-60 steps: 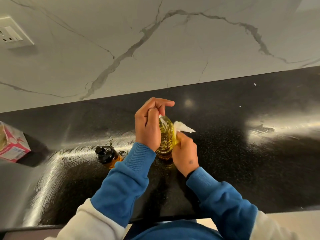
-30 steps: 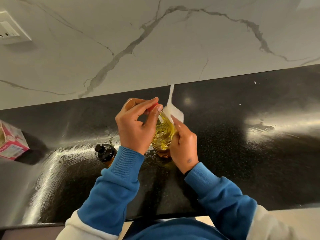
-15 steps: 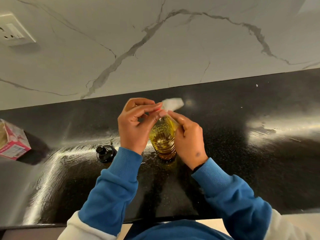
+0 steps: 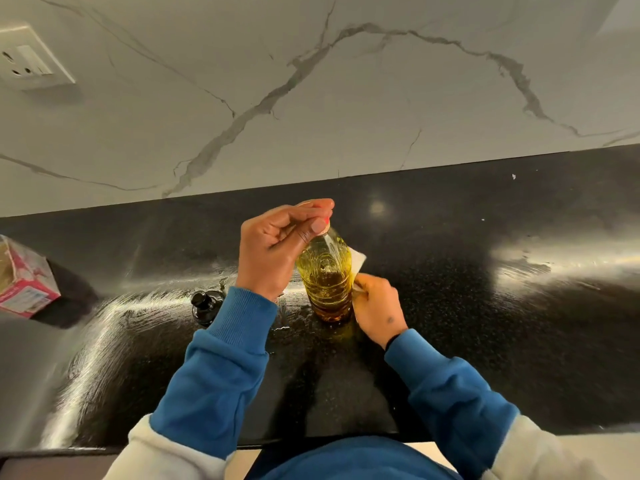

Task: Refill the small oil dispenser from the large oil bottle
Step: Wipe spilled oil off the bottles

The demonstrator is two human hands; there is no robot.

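The large oil bottle (image 4: 327, 282) is standing upright on the black table (image 4: 485, 323), clear plastic, holding yellow-gold oil that is showing through its ribbed wall up to about the shoulder. The left hand (image 4: 273, 251) is curling over the top of the bottle, its fingers (image 4: 317, 223) and thumb pinching a red cap at the neck. The right hand (image 4: 375, 306) is sitting low against the bottle's right side, its fingers clenched around a white tissue (image 4: 356, 261) that is sticking up beside the bottle wall. The small oil dispenser (image 4: 205, 307) is standing on the table just left of the left sleeve (image 4: 221, 368), near the large bottle but apart from it; it is dark with a black knob top, and what it holds cannot be told from here. A pink and white carton (image 4: 24, 282) is lying at the table's far left edge. A white wall socket (image 4: 29, 60) is sitting on the marble backsplash (image 4: 346, 98)
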